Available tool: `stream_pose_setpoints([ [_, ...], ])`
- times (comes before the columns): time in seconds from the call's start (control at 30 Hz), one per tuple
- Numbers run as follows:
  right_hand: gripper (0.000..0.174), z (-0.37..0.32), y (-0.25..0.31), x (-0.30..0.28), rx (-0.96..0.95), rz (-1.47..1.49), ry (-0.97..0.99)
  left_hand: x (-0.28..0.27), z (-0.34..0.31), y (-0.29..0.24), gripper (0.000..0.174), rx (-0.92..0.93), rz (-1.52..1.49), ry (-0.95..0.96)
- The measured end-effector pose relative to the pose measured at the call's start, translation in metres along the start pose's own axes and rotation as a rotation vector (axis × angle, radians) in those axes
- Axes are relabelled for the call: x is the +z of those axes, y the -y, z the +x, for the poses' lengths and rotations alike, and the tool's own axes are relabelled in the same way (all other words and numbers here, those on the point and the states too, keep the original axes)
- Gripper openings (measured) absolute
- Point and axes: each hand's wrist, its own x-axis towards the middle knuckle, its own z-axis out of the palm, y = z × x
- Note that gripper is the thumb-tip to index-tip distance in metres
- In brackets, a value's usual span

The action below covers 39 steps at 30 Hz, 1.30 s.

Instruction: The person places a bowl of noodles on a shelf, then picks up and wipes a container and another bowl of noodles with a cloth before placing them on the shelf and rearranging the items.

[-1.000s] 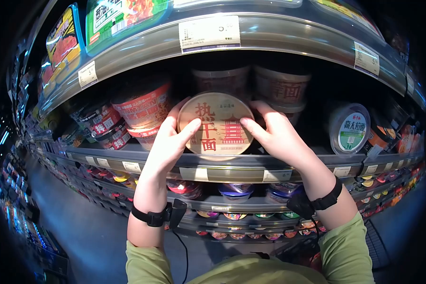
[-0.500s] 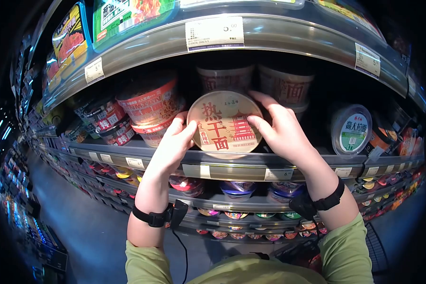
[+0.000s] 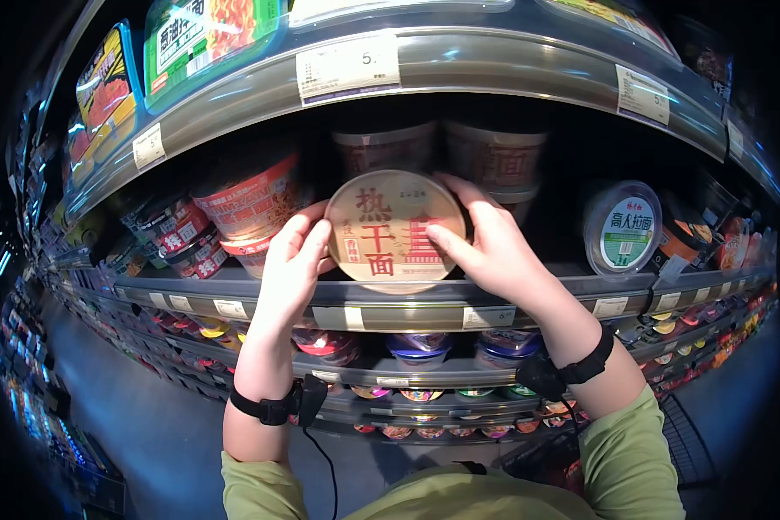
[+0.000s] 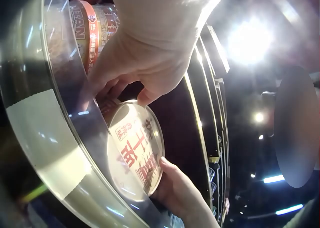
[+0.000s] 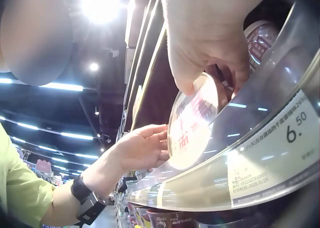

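Above a grey shop floor [image 3: 152,407], the shelf [image 3: 420,321] bears orange-banded tubs [image 3: 247,204] at ten o'clock from the round tan noodle tub [image 3: 396,230], which sits mid-view in the head camera, its lid tipped toward the person. The right hand [image 3: 494,247] pinches its two-to-three o'clock rim, thumb over the lid; the left hand [image 3: 295,264], fingers loosely bent, touches at nine. Forearms [image 3: 264,364] reach in from five and seven.
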Motion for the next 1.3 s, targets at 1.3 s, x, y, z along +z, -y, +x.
stream_pose_setpoints([
  [1.3,0.046,-0.027,0.001,-0.073,0.364,0.751,-0.378,0.096,-0.018,-0.014,0.048,0.955,0.943,0.036],
])
